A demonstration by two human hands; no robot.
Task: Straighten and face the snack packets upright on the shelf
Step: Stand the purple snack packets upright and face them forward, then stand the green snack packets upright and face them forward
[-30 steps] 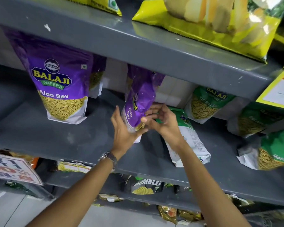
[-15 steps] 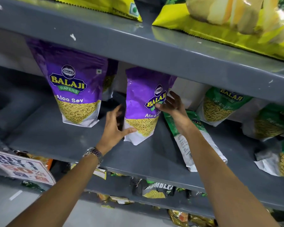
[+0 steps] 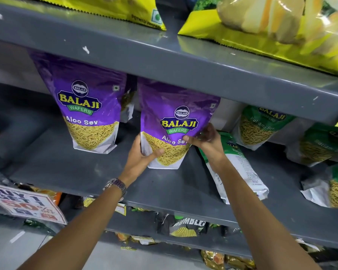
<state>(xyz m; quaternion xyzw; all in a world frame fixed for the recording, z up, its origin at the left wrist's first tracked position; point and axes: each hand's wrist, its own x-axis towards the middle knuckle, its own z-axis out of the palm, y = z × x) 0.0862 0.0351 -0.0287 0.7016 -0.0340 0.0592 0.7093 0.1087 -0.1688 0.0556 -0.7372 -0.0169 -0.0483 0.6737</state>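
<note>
Head view, looking up under a grey metal shelf (image 3: pixel 86 172): the upper shelf board (image 3: pixel 183 61) cuts off the tops of every packet standing below it, and the yellow chip bags (image 3: pixel 271 26) above are cropped by the frame edge. A third purple packet (image 3: pixel 128 102) is mostly hidden behind the left Aloo Sev packet (image 3: pixel 86 106). Lower down, the packets on the bottom shelves are too dark and jumbled to read, apart from a black bag (image 3: pixel 183 227) with partial lettering. A price sign (image 3: pixel 25 203) at lower left is tilted and only partly legible.

Both hands grasp the middle Aloo Sev packet (image 3: pixel 176 123), which stands upright on the shelf with its front facing out, just beside the left one. The left hand (image 3: pixel 141 156), with a wristwatch (image 3: pixel 116 186) on that wrist, holds its lower left edge, thumb across the front. The right hand (image 3: pixel 205 139) grips its lower right side, thumb on the printed name. Just right of it a green packet (image 3: pixel 240 172) lies flat, back side up. Further right, green Ratlami Sev packets (image 3: pixel 261 127) stand leaning at uneven angles.
</note>
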